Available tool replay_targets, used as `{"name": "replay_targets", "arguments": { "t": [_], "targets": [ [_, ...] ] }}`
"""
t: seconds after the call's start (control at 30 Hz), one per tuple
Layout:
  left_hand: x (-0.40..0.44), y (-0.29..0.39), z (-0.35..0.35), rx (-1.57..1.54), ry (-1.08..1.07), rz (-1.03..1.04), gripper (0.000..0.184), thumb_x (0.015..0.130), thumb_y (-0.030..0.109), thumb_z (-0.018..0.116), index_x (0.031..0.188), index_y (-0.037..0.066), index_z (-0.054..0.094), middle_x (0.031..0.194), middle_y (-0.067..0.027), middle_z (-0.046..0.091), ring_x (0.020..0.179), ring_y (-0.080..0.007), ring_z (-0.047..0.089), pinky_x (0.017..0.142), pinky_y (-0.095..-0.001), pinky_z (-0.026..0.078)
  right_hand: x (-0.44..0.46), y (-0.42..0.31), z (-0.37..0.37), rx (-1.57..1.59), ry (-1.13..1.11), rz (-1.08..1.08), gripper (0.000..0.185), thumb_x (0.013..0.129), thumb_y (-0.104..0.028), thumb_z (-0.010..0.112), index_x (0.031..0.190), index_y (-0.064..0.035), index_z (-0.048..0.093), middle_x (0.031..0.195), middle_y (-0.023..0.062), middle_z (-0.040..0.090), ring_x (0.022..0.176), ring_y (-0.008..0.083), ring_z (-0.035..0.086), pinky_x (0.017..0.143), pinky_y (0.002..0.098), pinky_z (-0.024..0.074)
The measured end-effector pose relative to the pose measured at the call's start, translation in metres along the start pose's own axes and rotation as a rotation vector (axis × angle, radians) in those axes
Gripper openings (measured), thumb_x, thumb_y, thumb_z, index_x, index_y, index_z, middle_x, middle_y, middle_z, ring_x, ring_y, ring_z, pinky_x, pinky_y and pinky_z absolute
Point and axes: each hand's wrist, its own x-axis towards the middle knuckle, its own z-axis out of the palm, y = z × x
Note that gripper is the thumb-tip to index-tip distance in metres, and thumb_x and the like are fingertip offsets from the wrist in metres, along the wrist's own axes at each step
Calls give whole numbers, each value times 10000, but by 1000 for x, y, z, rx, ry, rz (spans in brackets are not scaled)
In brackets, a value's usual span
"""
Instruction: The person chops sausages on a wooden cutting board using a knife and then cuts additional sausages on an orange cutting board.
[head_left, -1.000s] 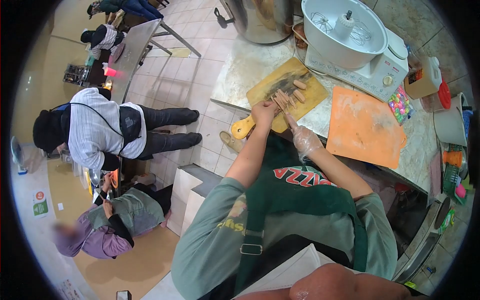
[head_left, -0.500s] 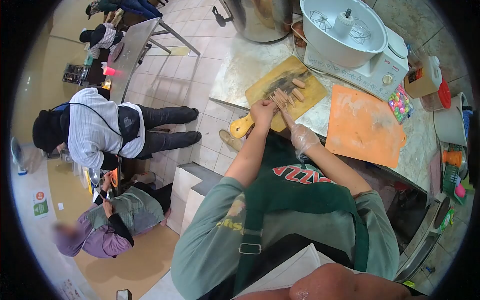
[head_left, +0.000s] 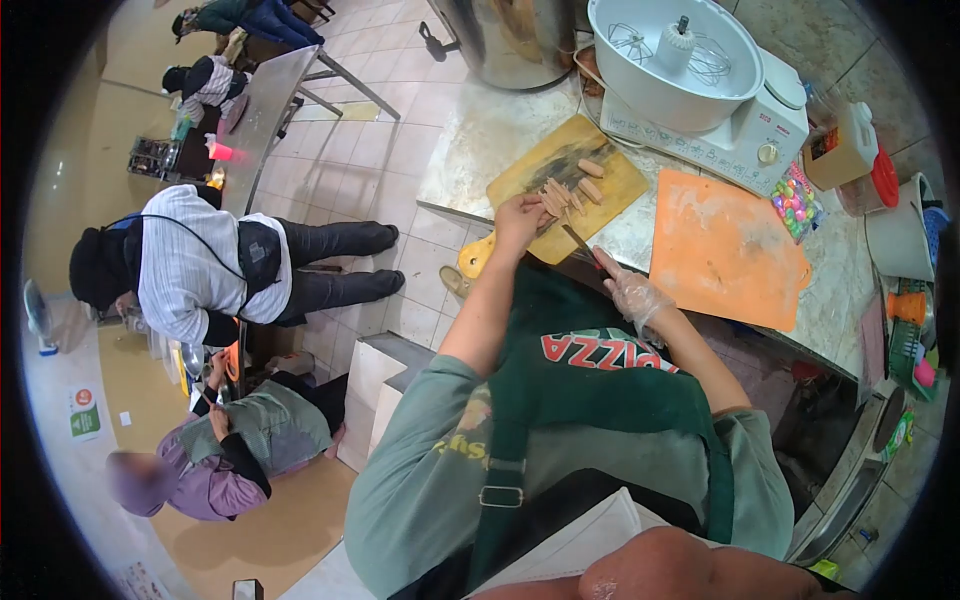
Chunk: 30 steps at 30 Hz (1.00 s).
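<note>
Cut sausage strips [head_left: 555,197] lie bunched on a worn yellow cutting board [head_left: 625,182]. Beside them rest a few thicker sausage pieces [head_left: 591,168]. My left hand [head_left: 517,222], bare, is at the board's near left edge, its fingers pinched at the end of the strips. In a clear plastic glove, my right hand [head_left: 632,294] is closed around the handle of a knife [head_left: 574,238]. The blade points up and left toward the strips, its tip near the board's edge; whether it touches the board I cannot tell.
An orange cutting board [head_left: 715,250] lies to the right. Behind stand a white stand mixer [head_left: 735,140] with its bowl [head_left: 640,90] and a large metal pot [head_left: 510,40]. A bag of colourful sweets [head_left: 795,205] and a jug [head_left: 840,145] are farther right. Two people [head_left: 190,260] [head_left: 250,450] work at left.
My right hand has drawn the knife back toward my body, away from the sausage strips, exposing more of the blade. My left hand stays by the strips, shifted slightly left.
</note>
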Motion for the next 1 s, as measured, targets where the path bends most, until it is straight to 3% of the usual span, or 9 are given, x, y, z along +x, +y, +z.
{"name": "replay_targets", "arguments": {
  "t": [0.1, 0.17, 0.2, 0.27, 0.37, 0.57, 0.73, 0.9, 1.0],
  "targets": [
    [16, 12, -17, 436, -278, 14, 265, 715, 12, 571, 973, -48, 571, 741, -107, 620, 598, -170, 587, 537, -254, 463, 6, 34, 17, 27, 79, -78, 553, 881, -143, 387, 1367, -232, 139, 1025, 274, 542, 934, 412, 533, 801, 450, 412],
    [17, 24, -18, 1008, -336, 425, 367, 711, 46, 576, 1076, 88, 571, 911, -101, 622, 756, -232, 598, 671, -315, 469, -10, 14, -7, 172, 23, 34, 549, 880, -131, 390, 1365, -243, 159, 979, 251, 561, 891, 389, 555, 776, 429, 428],
    [18, 25, -17, 1010, -339, 427, 367, 711, 46, 576, 1076, 88, 571, 911, -101, 622, 756, -232, 598, 671, -315, 469, -17, 7, -16, 315, -33, 151, 546, 879, -120, 394, 1363, -254, 179, 934, 229, 581, 848, 367, 577, 752, 408, 444],
    [22, 27, -11, 1141, -302, 929, 415, 704, 84, 584, 1102, 202, 570, 1112, -75, 555, 973, -266, 533, 809, -362, 420, -14, 31, -6, 319, 87, 55, 544, 879, -104, 389, 1363, -257, 193, 841, 180, 569, 757, 302, 569, 698, 377, 450],
    [28, 21, -2, 1272, -388, 1054, 421, 694, 105, 598, 1101, 209, 570, 1204, -55, 488, 1067, -254, 468, 858, -378, 386, -26, 25, -16, 376, 186, 45, 548, 879, -83, 388, 1364, -263, 208, 696, 94, 507, 615, 188, 508, 606, 325, 447],
    [47, 27, 4, 1077, -695, 960, 356, 685, 120, 616, 1039, 152, 607, 1004, -72, 586, 918, -291, 532, 801, -368, 418, -34, 24, -20, 506, 171, 158, 554, 881, -85, 400, 1365, -276, 210, 626, 33, 443, 542, 124, 433, 563, 291, 429],
    [42, 23, 3, 1038, -629, 935, 309, 659, 117, 620, 967, 93, 633, 903, -96, 597, 839, -296, 552, 737, -354, 442, -29, 24, -15, 552, 131, 196, 552, 881, -92, 402, 1364, -273, 205, 623, 59, 453, 534, 147, 459, 565, 300, 434],
    [28, 20, -1, 1058, -449, 899, 277, 653, 140, 635, 923, 80, 646, 872, -79, 599, 798, -272, 553, 687, -360, 456, -8, 40, 3, 229, 156, 68, 543, 883, -151, 399, 1362, -264, 171, 829, 233, 581, 715, 354, 582, 705, 431, 445],
    [22, 9, 0, 1031, -242, 808, 306, 657, 164, 643, 940, 48, 633, 888, -102, 596, 791, -279, 552, 674, -372, 458, 3, 41, 10, 161, 300, -75, 542, 881, -159, 393, 1360, -268, 164, 907, 268, 574, 818, 411, 565, 748, 466, 421]
  ]
}}
